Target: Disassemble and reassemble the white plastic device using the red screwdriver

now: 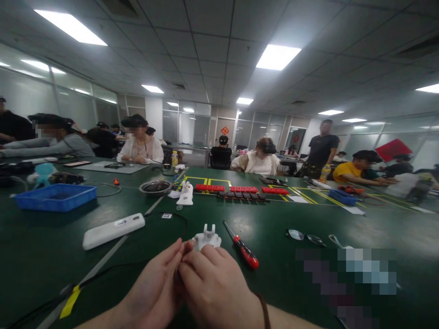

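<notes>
My left hand (156,285) and my right hand (214,285) are pressed together low in the middle of the view, fingers curled. Between their fingertips sits a small white plastic plug part (206,237) with upright prongs; both hands grip it. A red-handled screwdriver (244,249) lies on the green table (274,219) just right of my right hand. A white power bank (113,230) lies to the left of my left hand.
A blue tray (55,196), a metal bowl (155,187), a white adapter (185,194), red and black part strips (240,191) and glasses (303,236) lie on the table. Several people sit around its far side; one stands at the right.
</notes>
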The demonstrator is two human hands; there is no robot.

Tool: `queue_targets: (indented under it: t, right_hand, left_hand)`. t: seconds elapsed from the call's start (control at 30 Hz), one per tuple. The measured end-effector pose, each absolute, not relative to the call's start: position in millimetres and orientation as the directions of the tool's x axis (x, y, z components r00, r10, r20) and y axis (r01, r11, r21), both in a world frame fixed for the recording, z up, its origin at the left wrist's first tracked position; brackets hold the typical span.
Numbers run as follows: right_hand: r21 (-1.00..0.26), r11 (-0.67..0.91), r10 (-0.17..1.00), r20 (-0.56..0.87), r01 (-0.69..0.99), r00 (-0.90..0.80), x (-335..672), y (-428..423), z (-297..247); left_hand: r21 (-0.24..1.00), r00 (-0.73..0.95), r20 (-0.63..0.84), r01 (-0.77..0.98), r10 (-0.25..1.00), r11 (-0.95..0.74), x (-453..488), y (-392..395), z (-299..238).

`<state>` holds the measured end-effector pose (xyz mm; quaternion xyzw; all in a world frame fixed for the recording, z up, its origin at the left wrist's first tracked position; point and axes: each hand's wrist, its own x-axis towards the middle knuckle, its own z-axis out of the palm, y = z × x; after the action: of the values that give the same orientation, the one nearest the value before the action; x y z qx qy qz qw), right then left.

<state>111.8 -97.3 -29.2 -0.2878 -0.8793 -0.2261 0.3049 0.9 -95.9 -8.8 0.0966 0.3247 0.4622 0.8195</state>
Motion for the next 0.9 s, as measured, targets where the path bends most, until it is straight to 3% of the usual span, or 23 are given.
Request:
queue_targets:
  t: [0.1, 0.17, 0.2, 0.23, 0.27, 0.4, 0.47, 0.53, 0.67, 0.9]
  right_hand:
    - [0.233, 0.778, 0.273, 0.711, 0.583, -0.648, 116, -97, -34]
    - [0.203, 0.834, 0.197, 0.759, 0.513, -0.62, 122, -99, -35]
    - [0.161, 0.862, 0.188, 0.779, 0.481, -0.598, 126, -100, -34]
    - [0.094, 0.881, 0.214, 0.795, 0.463, -0.568, 131, -100, -33]
    - [0.001, 0.883, 0.278, 0.804, 0.469, -0.526, 136, -97, -31]
    - [-0.571, 0.652, 0.718, 0.676, 0.499, -0.164, 158, -53, -31]
    - [-0.829, 0.492, 0.866, 0.498, 0.267, -0.049, 162, -19, -39]
    - [-0.891, 0.426, 0.905, 0.421, 0.158, -0.067, 160, 11, -49]
    - [-0.958, 0.287, 0.929, 0.278, 0.002, -0.244, 143, 42, -70]
    - [-0.963, 0.177, 0.917, 0.236, -0.201, -0.323, 130, 47, -79]
  left_hand:
    - [0.455, 0.356, -0.402, -0.722, 0.843, 0.522, 1, -87, -20]
    - [0.63, 0.313, -0.279, -0.654, 0.908, 0.419, -1, -67, -36]
    - [0.773, 0.277, -0.166, -0.56, 0.946, 0.299, -4, -53, -46]
    - [0.931, 0.273, -0.044, -0.337, 0.961, 0.138, -7, -39, -56]
    - [0.999, 0.324, 0.049, -0.013, 0.945, -0.047, -12, -23, -66]
    - [0.942, 0.385, 0.11, 0.254, 0.916, -0.22, -31, 22, -96]
    - [0.907, 0.449, 0.125, 0.309, 0.885, -0.285, -34, 30, -104]
    - [0.803, 0.554, 0.122, 0.432, 0.823, -0.41, -30, 33, -109]
    - [0.393, 0.641, 0.101, 0.677, 0.761, -0.623, -14, 37, -117]
    - [0.346, 0.59, 0.085, 0.738, 0.803, -0.579, -4, 47, -124]
